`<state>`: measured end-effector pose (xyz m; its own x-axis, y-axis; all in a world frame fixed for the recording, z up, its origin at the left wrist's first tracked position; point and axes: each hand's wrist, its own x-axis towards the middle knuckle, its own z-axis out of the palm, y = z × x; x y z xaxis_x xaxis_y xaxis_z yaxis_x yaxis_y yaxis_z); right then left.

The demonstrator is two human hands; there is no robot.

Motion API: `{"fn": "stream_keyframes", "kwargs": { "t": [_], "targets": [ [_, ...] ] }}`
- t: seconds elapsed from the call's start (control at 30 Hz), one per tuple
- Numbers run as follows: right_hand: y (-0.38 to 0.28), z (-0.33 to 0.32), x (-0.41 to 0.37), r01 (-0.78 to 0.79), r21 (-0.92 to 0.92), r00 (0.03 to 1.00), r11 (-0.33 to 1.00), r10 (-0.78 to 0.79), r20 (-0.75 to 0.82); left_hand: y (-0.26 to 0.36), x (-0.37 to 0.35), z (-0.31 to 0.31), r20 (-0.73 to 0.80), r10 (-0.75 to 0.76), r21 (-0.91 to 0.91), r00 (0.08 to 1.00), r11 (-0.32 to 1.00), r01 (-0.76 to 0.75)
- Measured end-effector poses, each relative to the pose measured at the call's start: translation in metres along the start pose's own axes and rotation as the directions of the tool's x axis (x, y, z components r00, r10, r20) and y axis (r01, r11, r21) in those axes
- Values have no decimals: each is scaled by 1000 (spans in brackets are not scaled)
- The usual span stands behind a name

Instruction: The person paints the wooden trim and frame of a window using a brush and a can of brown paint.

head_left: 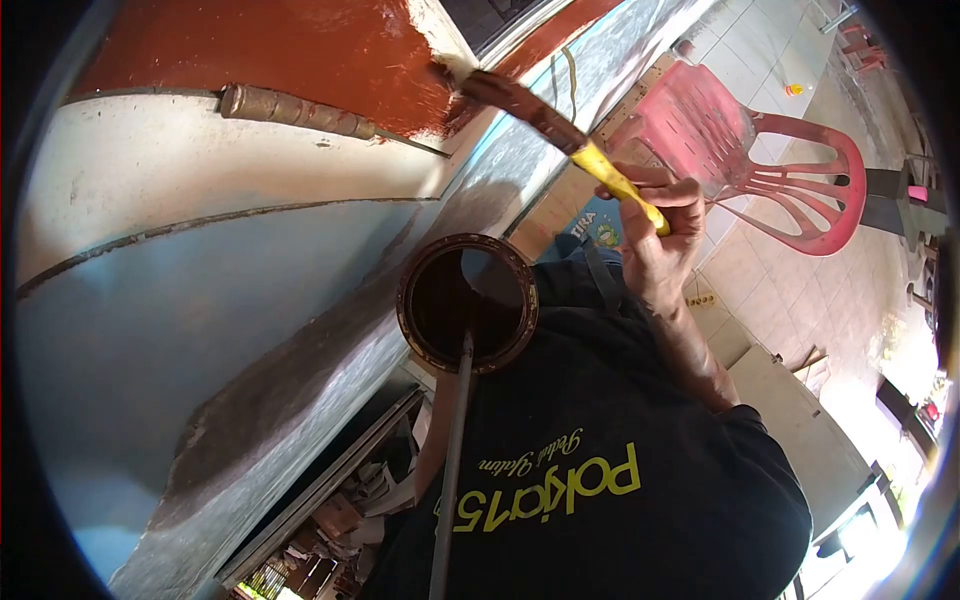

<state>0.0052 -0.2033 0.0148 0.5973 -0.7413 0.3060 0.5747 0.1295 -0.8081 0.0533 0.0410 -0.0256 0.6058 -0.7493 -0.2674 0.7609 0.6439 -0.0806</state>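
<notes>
In my right hand [660,225] is a paintbrush, fingers closed around its yellow handle [622,188]. The brush's ferrule is coated dark red-brown. Its blurred bristle end reaches the border between red paint and white wall; whether it touches cannot be made out. A round paint can [408,310] with a crusted rim is held up in front of my chest, dark paint inside. A long grey rod [455,440] stands in it. My left forearm [432,440] leads up beneath the can, which hides the fingers of my left hand.
Red paint [260,50] covers the upper wall, with white and blue wall [250,260] beneath. A brown cylindrical piece with a thin rod [290,108] lies along the border. A pink plastic chair [700,120] stands on the tiled floor at right. Clutter [340,515] fills the lower left.
</notes>
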Motion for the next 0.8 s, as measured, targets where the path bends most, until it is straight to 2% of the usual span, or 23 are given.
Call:
{"fn": "stream_keyframes", "kwargs": {
  "t": [0.07, 0.17, 0.2, 0.33, 0.47, 0.6, 0.7, 0.8],
  "targets": [
    [3, 3, 0, -2, -50, 1000, 999, 2, 14, -2, -1, 1, 1, -7, -5, 1000, 1000, 7],
    [6, 1, 0, -69, -29, 997, 997, 68, -27, -1, -1, 1, 3, -14, -4, 1000, 1000, 14],
    [5, 0, 0, -39, -57, 999, 998, 37, -30, -1, -2, 1, 3, -10, -4, 1000, 1000, 10],
    [3, 0, -4, -65, 29, 996, 997, 63, 62, -3, -2, 1, 5, -10, -14, 1000, 1000, 10],
    [14, -4, -5, -142, -38, 990, 989, 141, -20, -3, -2, 1, 2, -17, -20, 1000, 1000, 17],
    [10, -9, -7, -138, 33, 990, 990, 137, 18, -4, -1, 1, 4, -13, -28, 1000, 1000, 13],
    [14, -3, -6, -157, 4, 987, 988, 157, 34, -6, -2, 2, -2, -22, -36, 1000, 999, 22],
    [15, -8, -4, -158, -71, 987, 985, 157, -20, -5, -2, 3, 2, -27, -37, 1000, 999, 28]
  ]
}}
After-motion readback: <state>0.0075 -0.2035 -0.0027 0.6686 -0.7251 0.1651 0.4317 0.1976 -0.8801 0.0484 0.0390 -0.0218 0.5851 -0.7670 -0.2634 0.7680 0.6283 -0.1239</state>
